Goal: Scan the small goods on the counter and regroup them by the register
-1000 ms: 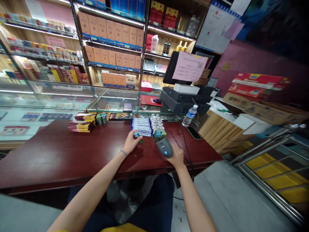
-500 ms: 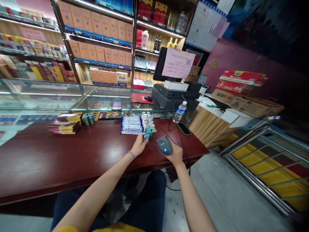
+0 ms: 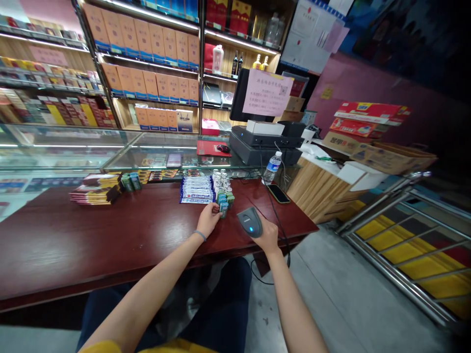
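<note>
Right hand (image 3: 268, 234) wrapped round the grey scanner (image 3: 250, 221), blue light on, held over the red-brown table (image 3: 110, 235). Left hand (image 3: 209, 219) fingers bent, at left side of a small blue-green container (image 3: 223, 209); can't tell if gripped or just touched. That container is upright at the front end of the silver-topped containers (image 3: 222, 180). Wrapped bars (image 3: 197, 189) lie in a row just left of those; packet stack (image 3: 96, 189) well left. Phone (image 3: 278, 193) flat at right, water bottle (image 3: 272, 168) upright behind it. Farther back: monitor (image 3: 240, 95) bearing a pink sheet (image 3: 267, 94), then orange boxes (image 3: 147, 84) on shelves.
</note>
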`<state>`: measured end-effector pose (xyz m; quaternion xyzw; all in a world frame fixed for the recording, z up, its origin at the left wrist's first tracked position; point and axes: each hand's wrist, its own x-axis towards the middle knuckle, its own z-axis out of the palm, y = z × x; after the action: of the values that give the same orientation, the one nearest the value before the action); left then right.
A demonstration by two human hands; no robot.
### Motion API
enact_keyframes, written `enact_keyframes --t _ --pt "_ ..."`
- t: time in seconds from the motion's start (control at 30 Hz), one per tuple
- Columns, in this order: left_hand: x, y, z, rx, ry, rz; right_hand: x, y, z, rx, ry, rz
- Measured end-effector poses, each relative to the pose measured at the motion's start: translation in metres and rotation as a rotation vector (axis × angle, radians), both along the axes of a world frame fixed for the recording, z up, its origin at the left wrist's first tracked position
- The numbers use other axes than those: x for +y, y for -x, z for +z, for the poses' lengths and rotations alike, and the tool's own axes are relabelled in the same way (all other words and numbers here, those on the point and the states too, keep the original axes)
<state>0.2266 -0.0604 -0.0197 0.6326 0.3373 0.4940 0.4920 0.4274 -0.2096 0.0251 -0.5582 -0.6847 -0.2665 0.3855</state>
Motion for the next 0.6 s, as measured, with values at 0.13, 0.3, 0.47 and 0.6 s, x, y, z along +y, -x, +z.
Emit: enact_keyframes --t 0.13,0.3,0.47,0.6 --pt "-0.002 -0.003 0.002 0.028 -0.026 0.000 0.000 -0.001 -0.003 0.006 0.014 -0.003" --pt "-0.001 -0.009 0.001 0.073 -0.052 -0.031 0.002 -0.003 -0.007 0.002 0.030 -0.011" --pt "0.002 -0.011 0.000 0.135 -0.066 0.031 0.004 -0.004 -0.008 -0.003 -0.004 0.003" --pt "0.002 -0.011 0.000 0.146 -0.082 0.039 0.004 -0.003 -0.007 -0.010 0.010 -0.004"
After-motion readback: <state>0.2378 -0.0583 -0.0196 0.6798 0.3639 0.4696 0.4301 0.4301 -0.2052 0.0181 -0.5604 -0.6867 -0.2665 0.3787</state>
